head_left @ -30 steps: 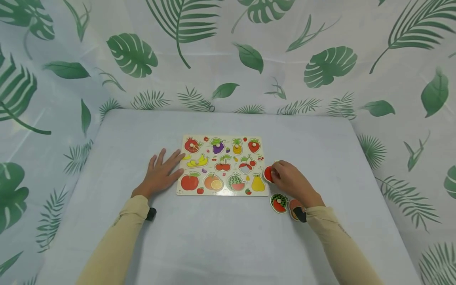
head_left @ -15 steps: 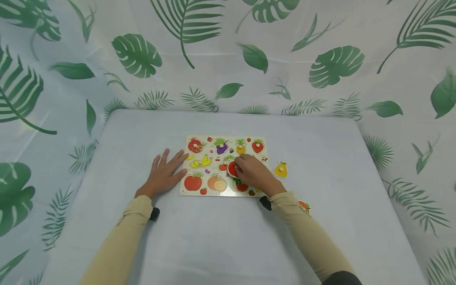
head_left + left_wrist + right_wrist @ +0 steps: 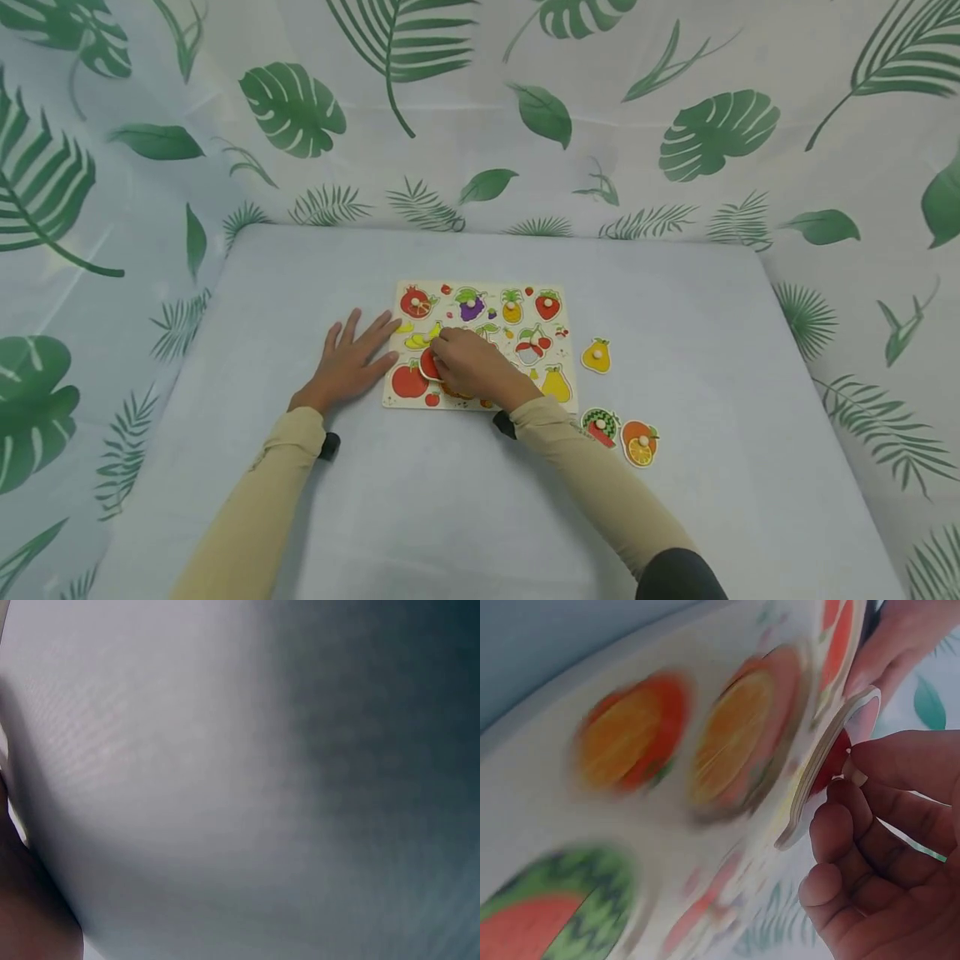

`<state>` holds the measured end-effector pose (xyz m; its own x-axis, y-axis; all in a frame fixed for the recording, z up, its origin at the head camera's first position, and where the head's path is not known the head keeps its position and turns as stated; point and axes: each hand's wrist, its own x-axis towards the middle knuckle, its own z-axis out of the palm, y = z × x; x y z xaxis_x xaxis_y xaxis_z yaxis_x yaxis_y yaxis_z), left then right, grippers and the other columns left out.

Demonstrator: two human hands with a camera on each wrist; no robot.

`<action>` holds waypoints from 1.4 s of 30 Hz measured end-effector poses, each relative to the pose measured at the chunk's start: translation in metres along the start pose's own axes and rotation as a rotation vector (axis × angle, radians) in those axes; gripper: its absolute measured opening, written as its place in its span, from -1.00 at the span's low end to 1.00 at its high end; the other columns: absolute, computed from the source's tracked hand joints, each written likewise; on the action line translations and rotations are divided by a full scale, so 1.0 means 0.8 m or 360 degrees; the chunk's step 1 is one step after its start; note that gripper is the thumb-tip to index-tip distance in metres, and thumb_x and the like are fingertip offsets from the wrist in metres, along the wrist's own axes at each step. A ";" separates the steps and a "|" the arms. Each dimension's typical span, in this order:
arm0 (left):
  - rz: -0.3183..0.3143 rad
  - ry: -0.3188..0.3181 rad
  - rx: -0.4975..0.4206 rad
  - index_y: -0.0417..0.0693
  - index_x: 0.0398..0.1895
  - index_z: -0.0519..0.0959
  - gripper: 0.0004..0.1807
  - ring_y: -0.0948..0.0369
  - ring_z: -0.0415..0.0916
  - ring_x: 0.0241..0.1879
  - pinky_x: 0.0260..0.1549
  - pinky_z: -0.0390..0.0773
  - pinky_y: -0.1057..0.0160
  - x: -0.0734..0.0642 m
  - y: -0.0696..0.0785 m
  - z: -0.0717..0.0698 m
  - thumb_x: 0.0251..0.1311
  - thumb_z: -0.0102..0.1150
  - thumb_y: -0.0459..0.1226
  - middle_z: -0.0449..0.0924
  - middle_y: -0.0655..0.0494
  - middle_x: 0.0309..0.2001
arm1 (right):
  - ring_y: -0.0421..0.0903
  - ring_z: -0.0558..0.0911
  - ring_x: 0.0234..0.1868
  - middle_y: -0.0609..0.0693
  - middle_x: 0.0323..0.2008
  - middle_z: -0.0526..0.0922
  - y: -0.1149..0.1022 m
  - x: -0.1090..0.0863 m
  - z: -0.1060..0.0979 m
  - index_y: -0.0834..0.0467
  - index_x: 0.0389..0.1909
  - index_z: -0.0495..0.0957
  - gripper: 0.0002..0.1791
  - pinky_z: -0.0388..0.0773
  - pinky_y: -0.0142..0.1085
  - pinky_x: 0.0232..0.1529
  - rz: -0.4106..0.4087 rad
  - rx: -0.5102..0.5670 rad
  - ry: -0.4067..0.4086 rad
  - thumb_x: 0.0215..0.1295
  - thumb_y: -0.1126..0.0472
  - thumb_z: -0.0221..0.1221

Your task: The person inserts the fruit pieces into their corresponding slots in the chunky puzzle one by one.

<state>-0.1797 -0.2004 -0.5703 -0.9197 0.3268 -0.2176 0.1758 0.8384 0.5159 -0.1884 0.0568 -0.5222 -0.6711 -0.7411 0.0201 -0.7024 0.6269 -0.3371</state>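
Note:
In the head view my right hand [image 3: 474, 365] pinches a red fruit puzzle piece [image 3: 429, 365] by its small knob, over the lower left of the wooden fruit puzzle board [image 3: 392, 401]. The right wrist view shows this red piece [image 3: 823, 763] tilted on edge between thumb and fingers, above the board. Beneath it lie the printed apple [image 3: 409, 381] and the orange picture, partly covered by the hand. My left hand [image 3: 347, 367] rests flat with spread fingers, its fingertips at the board's left edge. The left wrist view is mostly blurred, with a bit of skin at its left.
Right of the board lie a yellow pear piece [image 3: 597, 356], a watermelon piece [image 3: 601, 426] partly near the sleeve, and an orange piece [image 3: 641, 443]. Knobbed pieces such as the grapes [image 3: 471, 305] and pineapple [image 3: 512, 307] sit in the board. A leaf-patterned cloth hangs behind the table.
My right hand took the red piece from the table at the board's right and carried it leftward across the board to the lower left. The left hand stayed at the board's edge.

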 end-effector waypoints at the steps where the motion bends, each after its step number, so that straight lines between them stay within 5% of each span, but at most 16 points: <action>1: 0.0001 -0.0002 0.0000 0.17 0.75 0.13 -0.24 -0.14 -0.55 0.70 0.55 -0.53 -0.27 0.000 0.000 0.000 0.60 0.01 0.12 -0.07 0.08 0.75 | -0.06 0.59 -0.29 0.05 -0.26 0.65 -0.004 0.004 0.002 0.26 -0.11 0.66 -0.92 0.64 -0.24 -0.14 -0.0020 -0.0002 0.0000 0.51 0.32 0.25; 12: 0.0010 -0.0014 0.0041 0.19 0.76 0.12 -0.25 -0.13 -0.55 0.70 0.55 -0.53 -0.26 0.004 -0.002 0.003 0.63 -0.03 0.12 -0.08 0.11 0.75 | -0.10 0.62 -0.27 0.03 -0.24 0.67 -0.037 0.027 0.021 0.24 0.01 0.67 -0.85 0.62 -0.28 -0.16 -0.0102 0.0010 -0.0083 0.55 0.31 0.19; 22: 0.0013 -0.0028 0.0059 0.21 0.76 0.10 -0.26 -0.11 -0.57 0.70 0.55 -0.55 -0.24 0.006 -0.003 0.003 0.63 -0.03 0.12 -0.10 0.14 0.75 | -0.05 0.71 -0.18 0.08 -0.16 0.71 -0.043 0.032 0.031 0.22 0.14 0.66 -0.77 0.68 -0.24 -0.04 -0.0096 -0.0098 -0.0059 0.63 0.25 0.15; 34: -0.0003 -0.0034 0.0059 0.20 0.76 0.11 -0.26 -0.10 -0.57 0.70 0.55 -0.55 -0.23 0.005 -0.001 0.001 0.64 -0.01 0.10 -0.10 0.13 0.75 | 0.01 0.74 -0.04 0.14 -0.01 0.72 -0.044 0.034 0.029 0.21 0.34 0.60 -0.63 0.67 -0.19 0.10 -0.0030 -0.0126 -0.0174 0.62 0.24 0.16; 42: -0.0005 -0.0032 0.0038 0.17 0.75 0.12 -0.26 -0.11 -0.57 0.70 0.55 -0.56 -0.23 0.004 -0.001 -0.004 0.63 0.00 0.10 -0.08 0.10 0.75 | -0.01 0.71 0.01 0.13 0.01 0.71 -0.046 0.035 0.029 0.24 0.25 0.63 -0.68 0.65 -0.23 0.13 -0.0005 -0.0110 -0.0218 0.59 0.27 0.20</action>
<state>-0.1836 -0.2016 -0.5685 -0.9130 0.3326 -0.2363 0.1812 0.8495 0.4956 -0.1758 0.0074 -0.5311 -0.6337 -0.7658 -0.1092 -0.7220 0.6363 -0.2717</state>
